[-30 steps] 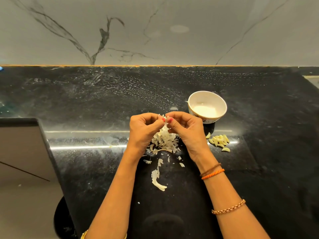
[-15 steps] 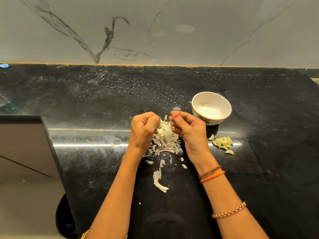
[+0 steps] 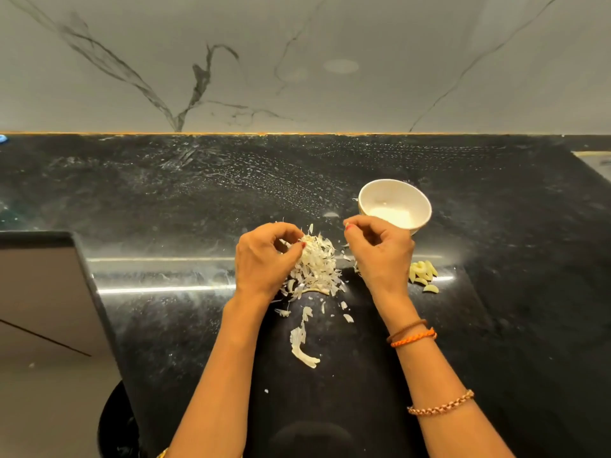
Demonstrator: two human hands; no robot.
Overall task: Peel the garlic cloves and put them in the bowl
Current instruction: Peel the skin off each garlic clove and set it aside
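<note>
Both hands have drawn apart since the earlier frame. Left of centre, the left hand point(image 3: 264, 259) curls over the heap of skins point(image 3: 315, 266), its grip pinching what looks like a garlic clove point(image 3: 305, 240). The right hand point(image 3: 380, 249) holds its curled fingers clear; whether they pinch a scrap I cannot tell. Just right lie the peeled cloves point(image 3: 423, 276) on the surface point(image 3: 529, 259), below the bowl point(image 3: 395, 206), nearer the right hand. No writing shows.

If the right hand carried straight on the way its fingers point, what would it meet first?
The right hand points left across the counter, so it would probably reach the pile of garlic skins first, then the left hand beyond; depth is hard to judge.
</note>
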